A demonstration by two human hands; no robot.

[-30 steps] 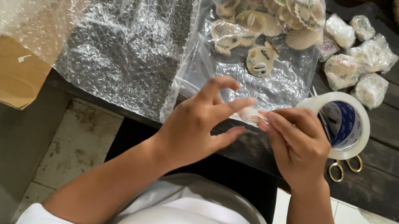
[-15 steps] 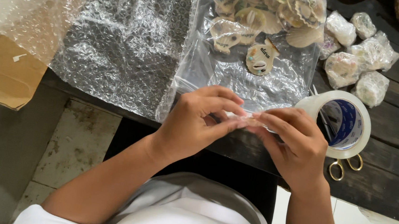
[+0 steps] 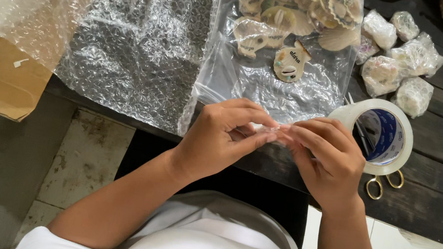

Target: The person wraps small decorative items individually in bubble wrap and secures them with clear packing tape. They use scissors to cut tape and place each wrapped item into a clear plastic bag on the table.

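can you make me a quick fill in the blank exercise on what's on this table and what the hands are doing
1. Both hands, left hand and right hand, pinch a small clear piece between their ____.
2. The roll of tape lies beside the ____ hand.
3. The painted shells lie inside a clear plastic ____.
4. The gold-handled scissors lie partly under the ____.

Missing words: fingers; right; bag; roll of tape

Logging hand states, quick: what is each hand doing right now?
Left hand: closed, pinching a small clear piece.
Right hand: closed, pinching the same piece.
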